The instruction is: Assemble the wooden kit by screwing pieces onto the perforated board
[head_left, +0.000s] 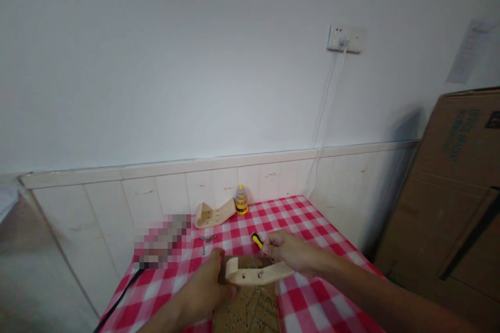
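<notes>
A small yellow-and-black screwdriver (257,240) shows its handle at the fingertips of my right hand (283,251), whose fingers are closed around its lower end. Below that hand lies a pale wooden piece (252,277) with a curled left end, holes and a dark metal screw or fitting near its middle. The piece rests across a brown board (250,312) covered in small holes and dark marks. My left hand (209,286) grips the board's left edge, thumb on top, near the curled end. The screwdriver's tip cannot be made out.
On the red-and-white checked tablecloth (273,213), another bent wooden piece (214,215) stands beside a yellow bit set (241,201). Several small metal screws (208,238) lie left of centre. A blurred-out object (164,242) with a black cord is further left. Cardboard boxes (441,192) stand at right.
</notes>
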Demonstrator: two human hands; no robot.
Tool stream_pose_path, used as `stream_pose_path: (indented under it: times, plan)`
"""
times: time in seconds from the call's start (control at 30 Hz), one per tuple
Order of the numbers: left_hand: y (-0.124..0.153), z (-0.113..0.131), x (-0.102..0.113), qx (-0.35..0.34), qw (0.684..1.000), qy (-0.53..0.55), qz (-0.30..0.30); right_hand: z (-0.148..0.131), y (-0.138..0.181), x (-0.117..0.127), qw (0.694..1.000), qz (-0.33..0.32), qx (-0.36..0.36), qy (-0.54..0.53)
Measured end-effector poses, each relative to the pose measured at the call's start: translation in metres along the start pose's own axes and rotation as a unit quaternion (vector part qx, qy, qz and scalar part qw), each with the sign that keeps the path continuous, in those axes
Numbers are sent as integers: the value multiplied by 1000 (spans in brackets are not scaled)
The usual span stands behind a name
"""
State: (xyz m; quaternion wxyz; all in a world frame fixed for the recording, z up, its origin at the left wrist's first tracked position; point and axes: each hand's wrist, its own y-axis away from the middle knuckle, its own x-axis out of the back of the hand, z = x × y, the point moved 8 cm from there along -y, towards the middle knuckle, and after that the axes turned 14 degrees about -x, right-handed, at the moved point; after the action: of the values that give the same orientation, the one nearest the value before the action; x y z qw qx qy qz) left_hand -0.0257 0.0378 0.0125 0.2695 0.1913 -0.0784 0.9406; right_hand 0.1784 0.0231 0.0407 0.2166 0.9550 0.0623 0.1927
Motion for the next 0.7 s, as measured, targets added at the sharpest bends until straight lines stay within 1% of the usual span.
stream_pose_path:
  times: [0.07, 0.13, 0.17, 0.27, 0.33, 0.4, 0.5, 0.57, 0.7]
  plan:
    - [-9, 3, 14, -2, 999, -36, 17, 6, 5, -1, 999, 16, -13, -45]
    - [-22, 7, 30, -19, 994, -99, 39, 15, 12, -8, 995, 27, -32, -88]
    - [-30, 8, 33, -30, 991, -125, 25, 19, 16, -14, 993, 28, -42, -107]
    - [-49, 7, 33, -53, 990, -134, -11, 34, 28, -38, 985, 13, -61, -162]
    - [-56, 5, 26, -62, 990, -125, -36, 44, 32, -53, 975, -7, -63, -214]
    - [-59, 3, 19, -68, 990, -114, -55, 51, 31, -59, 970, -11, -54, -235]
    - [-57, -1, 11, -76, 991, -86, -68, 58, 24, -55, 979, 17, -38, -199]
    - [-53, -5, 9, -80, 992, -66, -69, 55, 20, -48, 985, 39, -14, -165]
    - [-47, -9, 5, -95, 993, -51, -55, 32, 21, -40, 990, 64, 77, -95]
